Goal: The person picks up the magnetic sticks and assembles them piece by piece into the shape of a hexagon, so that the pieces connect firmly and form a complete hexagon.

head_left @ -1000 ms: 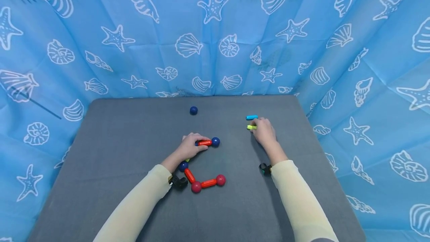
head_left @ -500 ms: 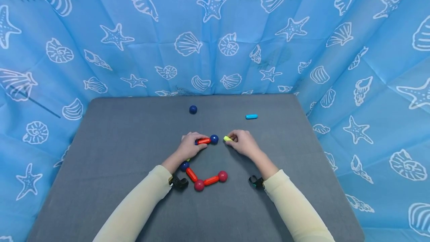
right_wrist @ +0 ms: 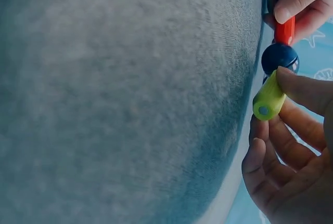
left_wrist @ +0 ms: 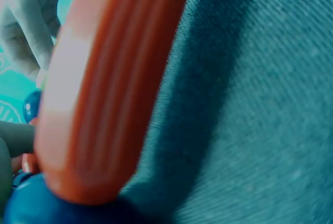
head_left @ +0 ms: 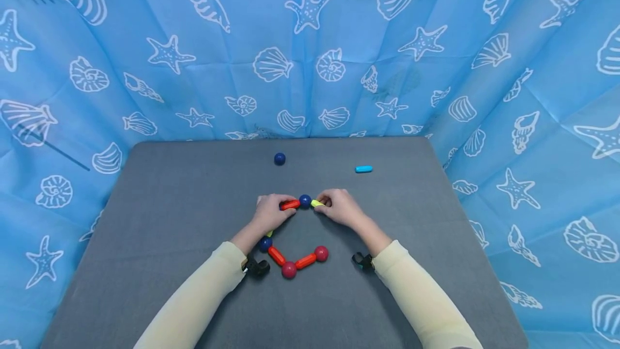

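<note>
In the head view my left hand [head_left: 269, 214] pinches a red magnetic rod [head_left: 290, 205] between thumb and fingers. A dark blue ball [head_left: 305, 201] sits at that rod's right end. My right hand [head_left: 339, 208] pinches a yellow-green rod [right_wrist: 269, 98], whose far end meets the same ball in the right wrist view. From below my left hand runs a chain: another yellow-green rod [head_left: 269, 234], mostly hidden, a blue ball [head_left: 265, 244], a red rod [head_left: 276, 256], a red ball [head_left: 289, 270], a second red rod [head_left: 305, 261] and an end red ball [head_left: 321, 253].
A loose blue ball [head_left: 279, 159] lies near the back edge of the grey table [head_left: 194, 176]. Right of it is a light blue rod [head_left: 363, 169]. A blue shell-patterned curtain [head_left: 310, 85] hangs behind the table and along its sides.
My right hand has carried the yellow-green rod leftward from beside the light blue rod to the blue ball. My left hand keeps its grip, and that ball has shifted slightly left.
</note>
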`<action>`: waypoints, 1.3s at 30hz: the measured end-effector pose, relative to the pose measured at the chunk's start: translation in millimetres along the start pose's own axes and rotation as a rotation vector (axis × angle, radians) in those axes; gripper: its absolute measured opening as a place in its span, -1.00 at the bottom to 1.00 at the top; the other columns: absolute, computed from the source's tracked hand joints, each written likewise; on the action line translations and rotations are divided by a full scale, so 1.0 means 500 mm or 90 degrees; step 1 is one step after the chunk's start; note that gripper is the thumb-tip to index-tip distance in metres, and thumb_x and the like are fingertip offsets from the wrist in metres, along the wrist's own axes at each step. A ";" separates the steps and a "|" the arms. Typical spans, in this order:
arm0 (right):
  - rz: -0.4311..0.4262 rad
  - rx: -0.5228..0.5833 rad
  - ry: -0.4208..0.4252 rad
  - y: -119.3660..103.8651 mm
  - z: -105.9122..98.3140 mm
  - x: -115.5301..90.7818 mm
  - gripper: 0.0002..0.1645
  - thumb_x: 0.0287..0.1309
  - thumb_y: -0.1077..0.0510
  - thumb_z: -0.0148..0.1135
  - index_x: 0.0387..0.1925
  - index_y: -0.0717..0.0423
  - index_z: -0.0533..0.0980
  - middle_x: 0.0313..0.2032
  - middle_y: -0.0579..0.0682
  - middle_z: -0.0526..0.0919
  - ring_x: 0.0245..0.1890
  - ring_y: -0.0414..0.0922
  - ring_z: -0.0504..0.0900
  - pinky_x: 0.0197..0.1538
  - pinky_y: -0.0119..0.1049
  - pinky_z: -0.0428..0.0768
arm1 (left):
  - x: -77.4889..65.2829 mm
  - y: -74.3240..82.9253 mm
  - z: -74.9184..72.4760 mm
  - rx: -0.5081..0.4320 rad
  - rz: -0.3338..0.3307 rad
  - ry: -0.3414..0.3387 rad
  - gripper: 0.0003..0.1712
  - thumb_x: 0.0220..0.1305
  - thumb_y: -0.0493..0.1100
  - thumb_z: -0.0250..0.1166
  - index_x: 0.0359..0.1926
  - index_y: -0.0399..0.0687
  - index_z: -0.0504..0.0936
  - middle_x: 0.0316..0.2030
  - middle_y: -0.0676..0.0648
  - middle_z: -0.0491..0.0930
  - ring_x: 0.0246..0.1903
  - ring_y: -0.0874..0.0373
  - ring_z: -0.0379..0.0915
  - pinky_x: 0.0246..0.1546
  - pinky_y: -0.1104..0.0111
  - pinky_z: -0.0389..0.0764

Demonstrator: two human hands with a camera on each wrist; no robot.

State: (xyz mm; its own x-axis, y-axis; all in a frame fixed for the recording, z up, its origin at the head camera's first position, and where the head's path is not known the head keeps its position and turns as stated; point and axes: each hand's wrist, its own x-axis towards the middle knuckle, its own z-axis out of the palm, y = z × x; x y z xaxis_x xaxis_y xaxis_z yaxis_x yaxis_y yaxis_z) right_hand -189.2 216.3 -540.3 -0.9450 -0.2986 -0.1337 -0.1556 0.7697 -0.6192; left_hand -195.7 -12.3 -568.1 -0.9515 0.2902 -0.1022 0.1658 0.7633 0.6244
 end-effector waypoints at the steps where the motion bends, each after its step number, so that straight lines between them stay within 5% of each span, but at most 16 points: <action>1: -0.005 -0.001 -0.003 0.000 0.000 0.001 -0.81 0.23 0.07 0.42 -0.16 0.05 0.70 -0.34 -0.12 0.69 -0.39 -0.22 0.55 -0.23 -0.28 0.55 | -0.001 0.002 -0.001 0.005 -0.001 0.002 -0.60 0.28 0.01 0.42 0.13 0.11 0.72 0.04 -0.04 0.71 0.01 -0.02 0.54 0.13 0.06 0.34; 8: -0.027 -0.005 -0.017 -0.001 -0.001 0.010 -0.84 0.23 0.08 0.42 -0.20 0.05 0.70 -0.35 -0.11 0.69 -0.38 -0.24 0.57 -0.22 -0.28 0.57 | -0.002 0.004 -0.003 -0.026 0.001 -0.004 -0.64 0.24 -0.06 0.46 0.06 0.04 0.74 -0.02 -0.06 0.72 -0.07 0.03 0.57 0.05 0.06 0.55; 13: -0.031 -0.005 -0.026 -0.007 0.004 0.014 -0.82 0.23 0.07 0.42 -0.18 0.05 0.70 -0.34 -0.11 0.69 -0.36 -0.24 0.57 -0.21 -0.29 0.57 | 0.004 -0.004 -0.003 -0.023 0.006 -0.012 -0.67 0.19 -0.09 0.48 -0.03 -0.01 0.69 -0.14 -0.03 0.66 -0.13 0.03 0.48 0.02 0.10 0.47; 20: -0.046 -0.002 -0.025 -0.009 0.009 0.021 -0.84 0.25 0.10 0.40 -0.17 0.06 0.70 -0.33 -0.11 0.70 -0.36 -0.25 0.57 -0.20 -0.29 0.58 | 0.029 0.010 -0.019 -0.003 0.029 -0.106 -0.17 0.16 0.10 0.50 0.41 0.11 0.40 -0.05 -0.02 0.65 -0.09 0.06 0.49 0.17 0.00 0.30; 28: -0.067 0.014 -0.027 -0.014 0.013 0.021 -0.84 0.26 0.10 0.39 -0.19 0.08 0.70 -0.34 -0.08 0.71 -0.36 -0.25 0.60 -0.18 -0.27 0.60 | 0.043 0.019 -0.019 0.027 0.048 -0.109 -0.56 0.28 0.13 0.41 0.13 0.18 0.61 -0.25 0.01 0.59 -0.23 0.05 0.44 -0.07 0.12 0.31; 35: -0.060 0.024 -0.030 -0.015 0.012 0.027 -0.85 0.27 0.10 0.39 -0.19 0.07 0.71 -0.32 -0.10 0.73 -0.33 -0.26 0.63 -0.15 -0.29 0.62 | 0.041 0.019 -0.012 -0.004 0.071 -0.087 -0.55 0.31 0.03 0.40 0.18 0.18 0.52 0.12 -0.07 0.61 0.09 -0.04 0.51 0.18 -0.04 0.41; 39: -0.065 0.028 -0.033 -0.015 0.009 0.028 -0.84 0.27 0.10 0.39 -0.18 0.08 0.71 -0.30 -0.08 0.74 -0.30 -0.25 0.65 -0.13 -0.28 0.63 | 0.037 0.024 -0.011 0.026 0.111 -0.106 -0.45 0.33 0.07 0.37 0.31 0.24 0.51 0.14 -0.07 0.58 0.14 -0.04 0.50 0.20 -0.08 0.39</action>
State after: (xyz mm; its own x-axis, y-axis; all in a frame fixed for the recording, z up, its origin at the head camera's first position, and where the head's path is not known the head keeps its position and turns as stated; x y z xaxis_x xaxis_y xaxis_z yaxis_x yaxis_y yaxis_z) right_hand -199.9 203.7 -541.1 -0.9089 -0.4030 -0.1072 -0.2361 0.7091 -0.6644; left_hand -212.8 -0.9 -558.0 -0.8527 0.5075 -0.1238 0.3369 0.7154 0.6121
